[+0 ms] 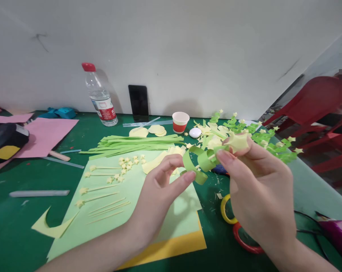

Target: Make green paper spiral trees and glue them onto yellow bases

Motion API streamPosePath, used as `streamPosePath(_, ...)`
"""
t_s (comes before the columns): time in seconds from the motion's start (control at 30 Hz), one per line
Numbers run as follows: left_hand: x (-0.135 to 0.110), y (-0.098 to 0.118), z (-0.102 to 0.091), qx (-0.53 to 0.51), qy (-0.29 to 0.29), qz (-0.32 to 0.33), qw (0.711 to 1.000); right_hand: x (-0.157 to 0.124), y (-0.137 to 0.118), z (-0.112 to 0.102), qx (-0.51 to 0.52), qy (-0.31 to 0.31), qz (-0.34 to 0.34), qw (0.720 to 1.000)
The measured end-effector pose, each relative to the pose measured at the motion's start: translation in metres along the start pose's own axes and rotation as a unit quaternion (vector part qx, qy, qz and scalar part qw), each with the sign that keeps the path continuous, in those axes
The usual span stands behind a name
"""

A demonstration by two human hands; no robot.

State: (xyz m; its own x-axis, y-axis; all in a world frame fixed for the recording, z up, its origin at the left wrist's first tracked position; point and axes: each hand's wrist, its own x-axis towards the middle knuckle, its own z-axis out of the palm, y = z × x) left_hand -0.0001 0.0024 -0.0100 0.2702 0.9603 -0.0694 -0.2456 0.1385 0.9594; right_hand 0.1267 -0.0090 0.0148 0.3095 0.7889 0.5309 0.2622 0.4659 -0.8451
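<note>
My right hand [256,181] pinches a paper star stick [239,142] just under its pale yellow star. A green paper strip [206,160] winds in loose curls around the stick. At the lower end of the curls my left hand [165,181] closes its thumb and fingers on the strip. Below on pale green paper sheets [148,211] lie several finished star sticks [99,190], bare thin sticks [108,212] and a cluster of small folded stars [128,164]. Behind them is a pile of flat green paper strips [133,143].
Scissors [229,209] with yellow and red handles lie partly under my right hand. A water bottle [102,102], phone [138,102] and paper cup [180,121] stand along the wall. Curled star stems [275,145] lie at right, a purple glue gun [336,230] near the edge, pink paper [48,134] left.
</note>
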Motion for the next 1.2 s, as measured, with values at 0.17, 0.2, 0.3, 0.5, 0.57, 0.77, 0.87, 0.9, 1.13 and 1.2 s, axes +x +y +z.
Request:
streamPosePath(0.17,0.001,-0.0001,0.0002,-0.005,-0.003,0.014,1.0,0.0005,-0.0021,0.0011,0.014,-0.02,0.002,1.0)
streamPosePath(0.2,0.0009,-0.0004,-0.0001,-0.001,-0.003,0.015,1.0,0.0006,-0.0024,0.0013,0.016,-0.022,0.002,1.0)
streamPosePath(0.3,0.0006,-0.001,-0.0012,0.007,-0.004,0.015,1.0,0.0006,-0.0033,0.0016,0.02,-0.023,0.007,1.0)
streamPosePath(0.5,0.002,-0.0012,-0.0018,0.006,-0.021,0.011,1.0,-0.0005,-0.004,-0.0001,0.018,-0.023,0.023,0.999)
streamPosePath(0.57,0.0019,-0.0012,-0.0018,0.017,-0.019,0.007,1.0,-0.0008,-0.0043,-0.0007,0.021,-0.022,0.024,0.999)
streamPosePath(0.77,0.0006,-0.0009,-0.0024,0.036,-0.009,0.005,0.999,-0.0005,-0.0049,0.0002,0.016,-0.023,0.027,0.999)
streamPosePath(0.87,0.0021,-0.0014,-0.0021,0.037,-0.008,0.014,0.999,-0.0006,-0.0049,0.0006,0.014,-0.031,0.03,0.999)
streamPosePath(0.9,0.0027,-0.0018,-0.002,0.038,-0.008,0.016,0.999,-0.0007,-0.0049,0.0004,0.012,-0.034,0.032,0.999)
streamPosePath(1.13,0.0029,-0.0038,-0.0022,0.046,-0.009,0.026,0.999,0.0003,-0.0038,0.0002,-0.01,-0.026,0.019,0.999)
streamPosePath(1.2,0.0032,-0.0041,-0.0025,0.048,-0.006,0.026,0.999,0.0008,-0.0033,0.001,-0.013,-0.024,0.018,0.999)
